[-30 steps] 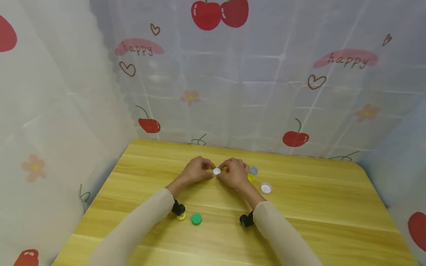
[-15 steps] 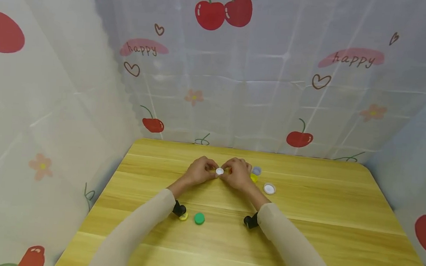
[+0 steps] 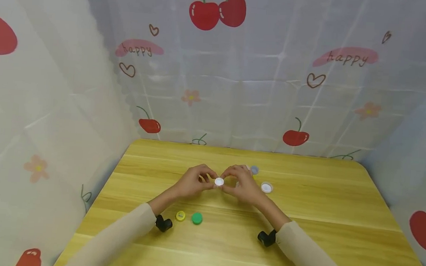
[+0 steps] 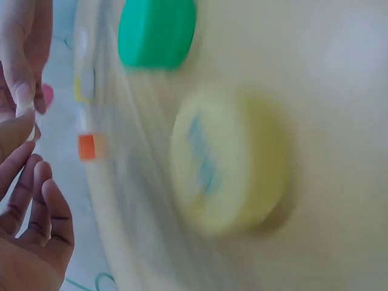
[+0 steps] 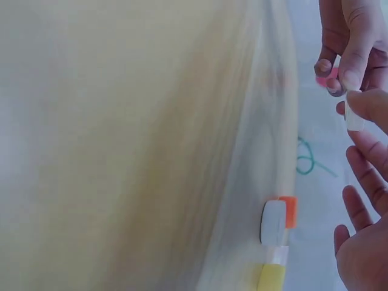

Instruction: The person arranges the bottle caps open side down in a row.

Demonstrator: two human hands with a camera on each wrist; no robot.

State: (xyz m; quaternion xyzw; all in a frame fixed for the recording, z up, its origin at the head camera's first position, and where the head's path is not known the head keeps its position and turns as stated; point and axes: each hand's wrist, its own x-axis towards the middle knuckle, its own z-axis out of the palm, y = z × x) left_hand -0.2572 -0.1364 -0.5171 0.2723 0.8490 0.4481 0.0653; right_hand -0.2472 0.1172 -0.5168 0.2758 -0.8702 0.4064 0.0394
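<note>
A small round white cap (image 3: 219,182) is held up above the table between both hands. My left hand (image 3: 194,182) pinches its left edge with thumb and forefinger. From the other side, the thumb and forefinger of my right hand (image 3: 245,186) pinch it too. In both wrist views the white cap (image 4: 26,115) (image 5: 354,115) is seen edge-on, largely covered by fingertips. The remaining fingers of each hand are bent loosely away from it.
Nearer the person lie a yellow cap (image 3: 180,216) and a green cap (image 3: 197,218). Beyond the right hand are a bluish-grey cap (image 3: 254,170) and a larger white lid (image 3: 266,188). The right wrist view shows orange (image 5: 291,212) and yellow pieces (image 5: 271,277). Patterned curtains enclose the wooden table (image 3: 324,239).
Both hands have come nearer the person with the white cap between them, and the forearms have spread apart. The yellow cap, earlier partly covered by the left wrist camera, now shows whole.
</note>
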